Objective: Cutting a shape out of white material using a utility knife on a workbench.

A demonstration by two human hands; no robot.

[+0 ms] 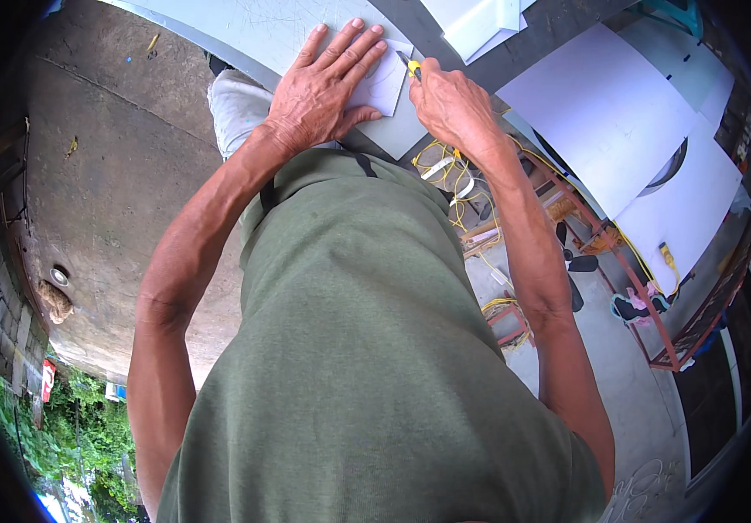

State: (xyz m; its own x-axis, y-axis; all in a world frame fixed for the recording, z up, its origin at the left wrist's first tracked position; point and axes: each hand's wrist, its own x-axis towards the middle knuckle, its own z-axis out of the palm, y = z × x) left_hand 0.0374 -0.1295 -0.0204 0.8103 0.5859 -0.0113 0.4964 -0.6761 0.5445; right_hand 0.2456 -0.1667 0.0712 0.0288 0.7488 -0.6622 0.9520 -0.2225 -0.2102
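My left hand lies flat with its fingers stretched out, pressing on a small white sheet that bears a drawn curved line. In my right hand is a yellow and black utility knife, gripped near its front. The knife's tip rests at or just above the sheet's right side, close to the left fingertips; whether it touches cannot be made out. Beneath the sheet is a larger pale grey board on the work table.
More white sheets lie on the dark tabletop ahead. Large white panels stand at the right on a red metal frame. Tangled yellow cords with a white power strip hang beside my right forearm. A concrete floor spreads at left.
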